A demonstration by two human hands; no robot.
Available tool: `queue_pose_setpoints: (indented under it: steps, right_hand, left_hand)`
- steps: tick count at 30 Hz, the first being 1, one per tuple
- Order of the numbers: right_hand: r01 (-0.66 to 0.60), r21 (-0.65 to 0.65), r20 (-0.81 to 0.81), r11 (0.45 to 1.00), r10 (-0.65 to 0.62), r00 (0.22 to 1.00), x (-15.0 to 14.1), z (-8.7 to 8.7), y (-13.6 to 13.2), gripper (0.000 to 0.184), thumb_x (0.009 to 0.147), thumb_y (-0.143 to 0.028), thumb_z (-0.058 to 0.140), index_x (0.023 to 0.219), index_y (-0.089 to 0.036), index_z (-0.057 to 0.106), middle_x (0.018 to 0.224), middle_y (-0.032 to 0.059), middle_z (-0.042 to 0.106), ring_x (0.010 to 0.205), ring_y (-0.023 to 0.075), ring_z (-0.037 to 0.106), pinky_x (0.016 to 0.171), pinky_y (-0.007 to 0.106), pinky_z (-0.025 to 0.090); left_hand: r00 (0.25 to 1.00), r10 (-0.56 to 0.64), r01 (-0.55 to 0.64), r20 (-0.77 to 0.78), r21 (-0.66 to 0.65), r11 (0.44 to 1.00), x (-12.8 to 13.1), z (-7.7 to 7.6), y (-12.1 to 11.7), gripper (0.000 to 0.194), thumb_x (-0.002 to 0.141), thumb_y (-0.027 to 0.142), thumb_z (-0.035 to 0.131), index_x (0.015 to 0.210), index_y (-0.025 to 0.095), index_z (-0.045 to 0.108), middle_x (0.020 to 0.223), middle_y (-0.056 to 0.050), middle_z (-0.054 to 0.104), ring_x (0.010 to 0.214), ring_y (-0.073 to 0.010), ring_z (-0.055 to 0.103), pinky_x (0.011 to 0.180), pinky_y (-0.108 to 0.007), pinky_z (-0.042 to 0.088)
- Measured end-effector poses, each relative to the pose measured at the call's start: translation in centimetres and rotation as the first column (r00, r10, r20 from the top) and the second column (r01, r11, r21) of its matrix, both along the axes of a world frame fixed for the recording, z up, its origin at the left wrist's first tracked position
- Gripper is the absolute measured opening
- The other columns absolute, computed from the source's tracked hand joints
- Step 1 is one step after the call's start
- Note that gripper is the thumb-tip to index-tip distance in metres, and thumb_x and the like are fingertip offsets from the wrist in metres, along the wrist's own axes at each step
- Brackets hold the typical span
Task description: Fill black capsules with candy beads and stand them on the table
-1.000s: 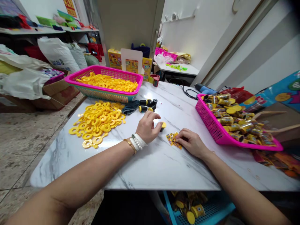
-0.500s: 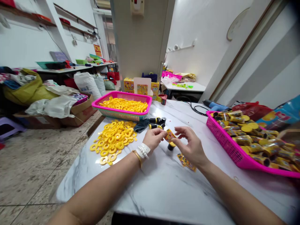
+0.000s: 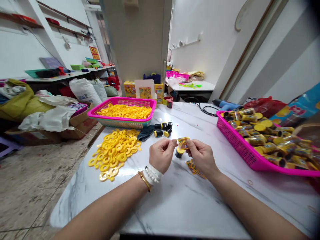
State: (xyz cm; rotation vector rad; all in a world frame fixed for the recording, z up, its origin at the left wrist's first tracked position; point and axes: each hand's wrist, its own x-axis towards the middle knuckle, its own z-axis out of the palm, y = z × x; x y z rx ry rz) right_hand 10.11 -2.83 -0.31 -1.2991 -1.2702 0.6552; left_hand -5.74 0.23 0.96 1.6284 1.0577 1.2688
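One printed yellow label (image 3: 183,142) is spanning the gap between the left hand (image 3: 161,155) and the right hand (image 3: 201,156), above the tabletop. The thumb and forefinger of the right hand are pinching the label's right end. The thumb and forefinger of the left hand are pressing together at its left edge; whether they are gripping that edge cannot be determined. White beads and a gold bangle (image 3: 144,181) are encircling the left wrist.

A short black cylinder with a yellow cap (image 3: 179,152) is standing upright just below the label. A loose stack of printed labels (image 3: 195,169) is lying beside the right hand, partly covered by it.

Beyond the left hand, several black-and-yellow cylinders (image 3: 158,133) are lying beside a dark cloth (image 3: 145,133). To the left, flat yellow rings (image 3: 115,150) are forming a heap in front of a pink-rimmed basket (image 3: 130,101), which is holding more rings. At far right, a pink mesh basket (image 3: 237,146) is holding labelled cylinders (image 3: 255,140). A white marble-patterned table (image 3: 160,200) is supporting all these items.

At the table's rear, yellow cartons (image 3: 130,89) are standing near a red tape dispenser (image 3: 169,102). White sacks (image 3: 83,91) are resting in the left background; a second white table (image 3: 193,87) is standing behind.
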Motion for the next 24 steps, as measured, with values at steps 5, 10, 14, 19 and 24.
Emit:
queue_pose_setpoints:
  steps: [5,10,14,19,24]
  right_hand:
    - [0.045,0.129,0.160,0.991,-0.065,0.985,-0.4,-0.1,-0.4,0.039,0.092,-0.048,0.054,0.066,-0.020,0.060,0.058,-0.0004,0.053,0.055,0.0133,0.050,0.054,0.026,0.042]
    - [-0.054,0.294,0.436,0.954,-0.084,0.896,-0.4,-1.0,-0.3,0.030,0.094,-0.035,0.054,0.068,-0.021,0.060,0.063,0.0011,0.055,0.059,0.0137,0.051,0.059,0.028,0.041]
    - [-0.090,0.287,0.541,0.954,-0.083,0.837,-0.2,-1.1,0.3,0.030,0.096,-0.035,0.050,0.073,-0.022,0.064,0.067,0.0028,0.055,0.065,0.0159,0.054,0.063,0.029,0.044]
    - [-0.083,0.264,0.523,0.961,-0.071,0.849,0.0,-1.1,0.8,0.025,0.096,-0.034,0.051,0.081,-0.025,0.070,0.076,0.0035,0.058,0.072,0.0162,0.058,0.067,0.030,0.048]
    - [-0.042,0.280,0.491,0.959,-0.106,0.865,-0.2,-0.9,0.8,0.030,0.094,-0.036,0.053,0.071,-0.023,0.065,0.073,0.0035,0.056,0.067,0.0160,0.056,0.064,0.030,0.047]
  left_hand:
    - [0.999,-0.054,0.054,-0.008,-0.048,0.997,0.4,0.2,-0.6,0.029,0.082,0.042,0.066,0.071,0.017,0.077,0.062,-0.002,0.061,0.061,-0.0122,0.054,0.060,-0.023,0.042]
    - [0.981,-0.089,0.142,0.174,-0.321,0.936,0.4,0.2,0.4,0.026,0.069,0.040,0.077,0.074,0.015,0.077,0.061,-0.002,0.063,0.053,-0.0087,0.048,0.051,-0.022,0.037]
    - [0.942,-0.032,0.196,0.334,-0.468,0.862,-0.1,0.2,1.7,0.033,0.058,0.040,0.083,0.072,0.012,0.074,0.046,0.005,0.047,0.042,-0.0039,0.031,0.041,-0.020,0.019]
    - [0.924,-0.198,0.341,0.327,-0.473,0.813,-0.5,0.8,1.9,0.042,0.059,0.048,0.083,0.077,0.011,0.072,0.064,-0.003,0.061,0.044,-0.0040,0.041,0.040,-0.020,0.017]
    - [0.892,-0.288,0.436,0.348,-0.493,0.753,-0.4,0.5,2.0,0.043,0.056,0.044,0.087,0.080,0.012,0.071,0.060,0.003,0.053,0.045,-0.0022,0.035,0.041,-0.019,0.015]
